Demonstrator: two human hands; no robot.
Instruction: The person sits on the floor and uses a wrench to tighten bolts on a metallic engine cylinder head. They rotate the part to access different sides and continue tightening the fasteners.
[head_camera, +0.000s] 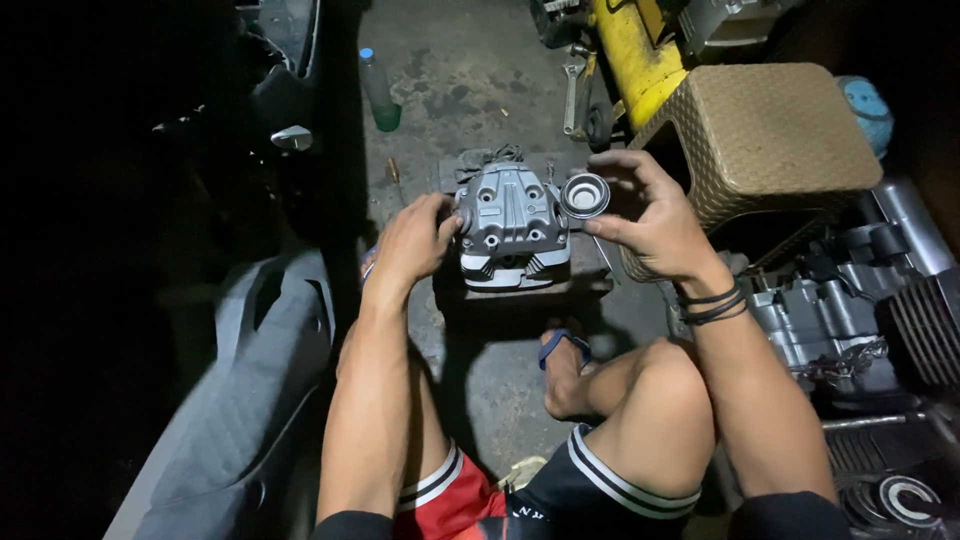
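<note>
Knees bent over floor; left hand (412, 243) grip steadies engine cylinder head (512, 225) on block, right hand (648, 215) grip pinches round cap (585, 195) beside it: keep cap square, head braced.

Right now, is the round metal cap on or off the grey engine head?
Off: the right hand holds the round metal cap beside the grey engine head.

Left third of frame: black, contents unreadable | engine (880, 320) at right: cut by edge | left hand (410, 240): fingertips hidden behind cylinder head (512, 228)
</note>
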